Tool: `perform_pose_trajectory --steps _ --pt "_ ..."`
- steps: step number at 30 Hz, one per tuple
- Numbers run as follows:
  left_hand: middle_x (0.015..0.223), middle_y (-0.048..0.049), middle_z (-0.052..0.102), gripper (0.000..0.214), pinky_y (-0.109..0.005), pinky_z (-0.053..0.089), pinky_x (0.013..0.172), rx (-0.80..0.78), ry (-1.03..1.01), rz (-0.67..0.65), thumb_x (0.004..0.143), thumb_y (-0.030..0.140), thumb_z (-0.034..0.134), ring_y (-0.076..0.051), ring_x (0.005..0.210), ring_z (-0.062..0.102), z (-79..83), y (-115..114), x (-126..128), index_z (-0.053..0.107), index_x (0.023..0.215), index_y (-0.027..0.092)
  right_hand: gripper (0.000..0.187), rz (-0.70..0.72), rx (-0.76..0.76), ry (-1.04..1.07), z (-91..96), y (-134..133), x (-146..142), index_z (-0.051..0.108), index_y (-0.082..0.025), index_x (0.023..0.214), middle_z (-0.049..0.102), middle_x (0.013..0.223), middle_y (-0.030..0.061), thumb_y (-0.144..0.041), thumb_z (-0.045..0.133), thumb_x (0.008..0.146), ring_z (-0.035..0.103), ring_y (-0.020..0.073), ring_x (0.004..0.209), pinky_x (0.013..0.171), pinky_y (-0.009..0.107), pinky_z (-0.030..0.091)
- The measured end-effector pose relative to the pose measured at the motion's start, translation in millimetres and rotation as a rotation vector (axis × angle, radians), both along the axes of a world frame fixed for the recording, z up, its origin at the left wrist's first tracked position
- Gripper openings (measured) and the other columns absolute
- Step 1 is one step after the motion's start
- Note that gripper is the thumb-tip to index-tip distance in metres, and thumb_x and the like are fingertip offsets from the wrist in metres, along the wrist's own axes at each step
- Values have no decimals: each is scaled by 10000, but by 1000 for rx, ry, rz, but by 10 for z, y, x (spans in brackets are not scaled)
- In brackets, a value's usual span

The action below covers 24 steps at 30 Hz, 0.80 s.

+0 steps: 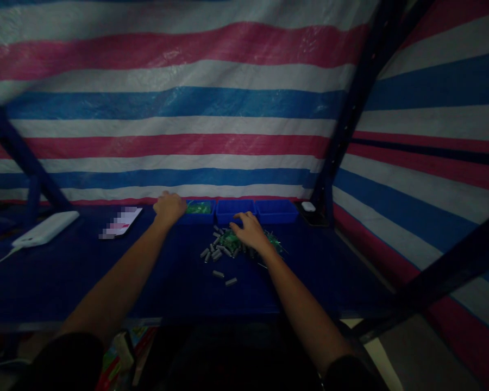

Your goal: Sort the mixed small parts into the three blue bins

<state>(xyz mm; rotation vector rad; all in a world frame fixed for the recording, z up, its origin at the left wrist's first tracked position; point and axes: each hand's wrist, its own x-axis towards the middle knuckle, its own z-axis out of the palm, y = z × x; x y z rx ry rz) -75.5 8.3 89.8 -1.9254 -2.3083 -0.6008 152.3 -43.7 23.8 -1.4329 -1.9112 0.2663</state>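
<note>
My left hand (169, 208) reaches forward to the left edge of a blue bin (199, 218) that holds green parts; its fingers are curled and what they hold is hidden. My right hand (249, 229) rests palm down, fingers bent, on a heap of small green parts (231, 239) mixed with several small grey cylinders (214, 253) on the dark blue table (171, 282). Two loose cylinders lie nearer to me, one of them (231, 281) at the front.
Two more blue bins (235, 209) (276, 210) stand in a row at the back. A white power bank (45, 228) with a cable and a phone (121, 222) lie at the left. A small white object (308, 206) sits by the dark frame post (330, 163). A striped tarp (167, 108) hangs behind.
</note>
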Motion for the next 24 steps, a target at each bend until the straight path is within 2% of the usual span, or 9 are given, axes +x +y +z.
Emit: perform_pose_trajectory --steps 3,6,7,9,12,15,18,22,24 --pt "1158 -258 455 444 -469 399 772 65 43 -87 818 396 415 -398 1053 455 -60 -203 166 512 1098 66 317 21 58 16 32 15 33 616 -173 946 560 891 68 -434 493 815 512 181 900 825 313 381" --pt "921 -99 607 344 -307 418 757 -77 30 -361 742 489 519 -249 897 553 -255 -332 433 638 846 184 358 -17 101 19 62 41 81 630 -171 763 569 767 43 -489 474 812 513 158 789 749 281 376" --pt "874 -96 616 355 -301 413 751 -153 9 -485 710 513 546 -251 892 546 -335 -352 524 650 793 185 373 -46 111 14 68 50 100 617 -169 686 560 714 34 -494 479 807 506 150 743 721 271 368" --pt "883 -94 619 368 -328 399 757 -155 -8 -574 601 543 630 -294 952 501 -484 -363 670 657 739 203 396 -91 131 8 73 66 137 565 -171 562 535 626 14 -488 505 792 485 135 667 670 255 345" --pt "824 -77 619 337 -334 390 732 -136 -149 -576 513 474 703 -300 938 489 -622 -339 738 640 710 208 404 -76 116 17 63 68 159 506 -175 492 509 558 -7 -445 520 793 459 116 590 601 237 307" --pt "710 -27 585 287 -281 395 651 -149 -494 -583 572 393 673 -207 751 532 -637 -306 649 587 740 178 366 -63 78 50 49 49 114 494 -180 512 495 530 -15 -379 489 820 441 110 540 554 233 276" --pt "654 25 521 235 -241 380 611 -27 -739 -640 623 352 635 -137 641 494 -603 -290 544 515 716 173 324 -121 112 99 49 31 40 471 -192 549 496 539 -10 -333 446 839 441 120 545 556 235 281" --pt "672 38 479 200 -225 368 615 154 -760 -678 655 314 624 -115 638 456 -605 -303 554 486 716 183 316 -242 170 202 69 40 21 383 -217 547 451 530 -15 -297 373 853 418 131 541 559 246 287" --pt "713 26 480 178 -226 375 628 213 -728 -701 676 301 615 -122 677 464 -621 -339 616 497 740 184 325 -244 178 279 75 56 46 343 -222 539 408 506 -32 -311 358 852 390 123 517 540 244 281"
